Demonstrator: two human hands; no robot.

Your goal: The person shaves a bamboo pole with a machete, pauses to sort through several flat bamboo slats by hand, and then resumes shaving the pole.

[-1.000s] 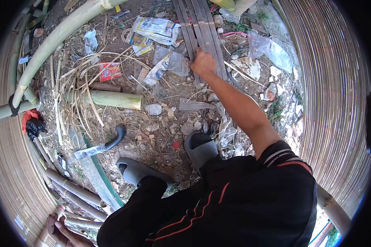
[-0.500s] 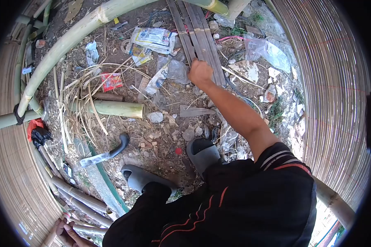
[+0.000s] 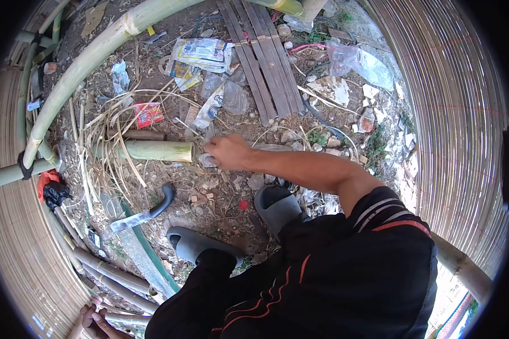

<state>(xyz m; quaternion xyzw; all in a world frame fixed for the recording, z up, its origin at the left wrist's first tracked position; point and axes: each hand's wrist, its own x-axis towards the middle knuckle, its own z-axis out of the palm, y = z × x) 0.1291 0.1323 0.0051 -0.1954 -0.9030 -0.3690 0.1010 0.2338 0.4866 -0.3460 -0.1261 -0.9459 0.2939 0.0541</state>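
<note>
My right hand is over the ground just right of the cut end of a thick green bamboo piece, its fingers loosely bent and apart, with nothing visible in them. My left hand shows only in part at the bottom left, beside a bamboo pole; its fingers look loosely apart and I see nothing held. A large knife with a curved black handle lies nearer my feet, blade to the left. Above my right hand, flat dark slats lie side by side, tied with a thin strip.
Pale bamboo strips and plastic wrappers litter the ground. A long curved bamboo pole crosses the upper left. Woven screens stand at the left and right. More poles lie at the lower left.
My right hand has left the end of the slats and moved down and left toward the bamboo piece. The slats' near end has shifted slightly left. My left hand has barely moved.
</note>
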